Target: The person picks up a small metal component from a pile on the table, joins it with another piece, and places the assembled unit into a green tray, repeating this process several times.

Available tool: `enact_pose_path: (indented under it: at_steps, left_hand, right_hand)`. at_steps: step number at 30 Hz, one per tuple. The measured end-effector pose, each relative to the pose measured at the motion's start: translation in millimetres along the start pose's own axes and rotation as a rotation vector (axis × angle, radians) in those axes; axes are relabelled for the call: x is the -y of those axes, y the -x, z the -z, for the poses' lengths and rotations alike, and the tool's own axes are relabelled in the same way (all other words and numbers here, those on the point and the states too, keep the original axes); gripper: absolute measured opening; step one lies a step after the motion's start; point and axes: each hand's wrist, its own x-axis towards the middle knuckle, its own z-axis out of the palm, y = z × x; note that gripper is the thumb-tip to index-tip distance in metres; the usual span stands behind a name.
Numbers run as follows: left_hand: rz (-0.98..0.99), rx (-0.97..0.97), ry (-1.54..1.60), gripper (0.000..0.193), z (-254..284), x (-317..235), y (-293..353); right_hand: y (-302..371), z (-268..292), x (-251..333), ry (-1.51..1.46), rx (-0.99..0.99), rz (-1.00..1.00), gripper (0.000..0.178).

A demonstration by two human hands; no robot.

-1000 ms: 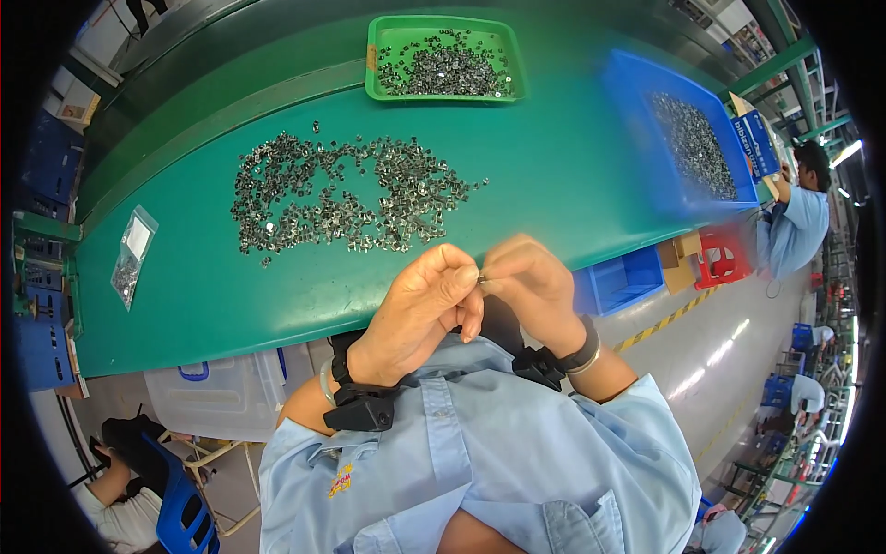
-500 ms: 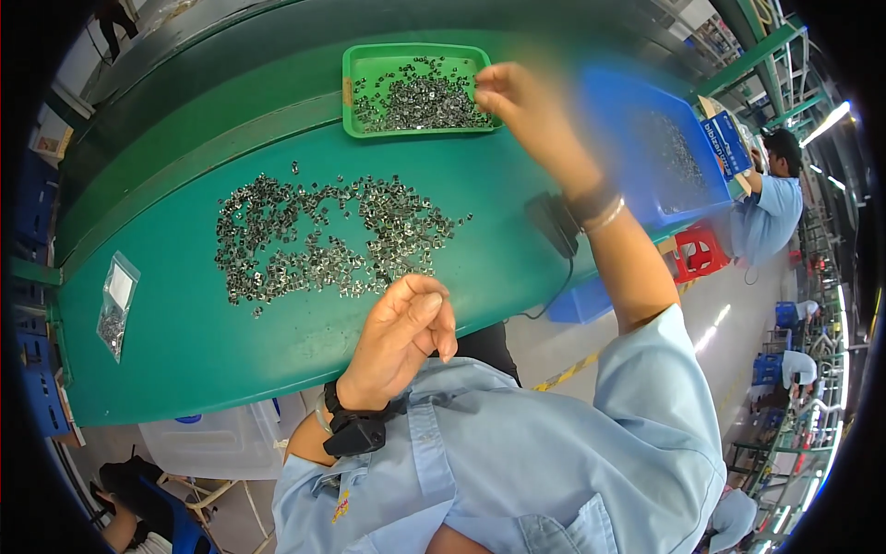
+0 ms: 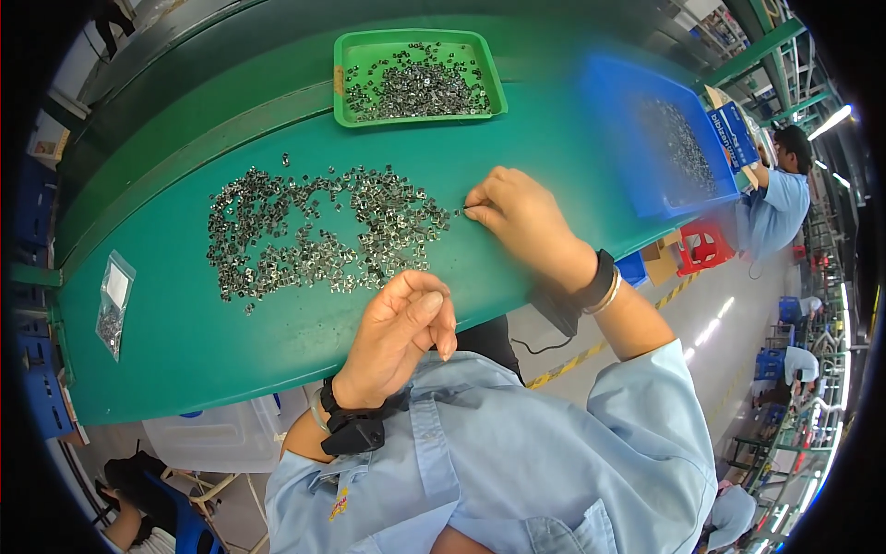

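Note:
A loose spread of small shiny metal pieces (image 3: 374, 208) covers the middle of the green work table (image 3: 185, 369). At its right edge my right hand (image 3: 531, 222) is low over the table. Its thumb and forefinger are brought together beside an outlying metal piece; whether they grip one cannot be made out. My left hand (image 3: 392, 342) is raised near the front edge, palm turned inward, fingers curled and thumb pressed against them. Anything inside it is hidden. Beyond the spread stands a green tray (image 3: 498, 100) holding a heap of similar metal pieces.
A blue bin (image 3: 628, 175) with more small pieces stands on the right, partly blurred. A clear plastic bag (image 3: 115, 295) lies at the left. A raised ledge runs behind the table. Another person (image 3: 784, 194) works beyond the bin, near a red plastic stool (image 3: 703, 247).
My right hand has come away from the green tray, toward me, down to the right edge of the spread. My left hand keeps its place and shape. The view has shifted slightly.

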Motion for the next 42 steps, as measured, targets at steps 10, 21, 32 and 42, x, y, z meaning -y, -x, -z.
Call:
enact_pose_path:
  at_steps: [10,21,32,42]
  left_hand:
    - [0.003,-0.157,-0.242,0.018,-25.1,1.8,-2.2]
    - [0.017,-0.099,-0.135,0.016,-22.5,15.8,10.9]
    - [-0.005,-0.066,-0.202,0.013,-24.2,21.1,13.5]
    - [0.034,-0.127,-0.337,0.014,-33.9,19.5,11.9]
  right_hand:
    - [44.0,22.8,56.5,-0.21,-0.13,0.266,0.02]
    - [68.8,4.8,60.4,-0.347,-0.253,0.266,0.022]
    - [85.7,2.4,63.1,-0.405,-0.277,0.233,0.023]
    - [93.6,-2.8,57.8,-0.506,-0.299,0.166,0.02]
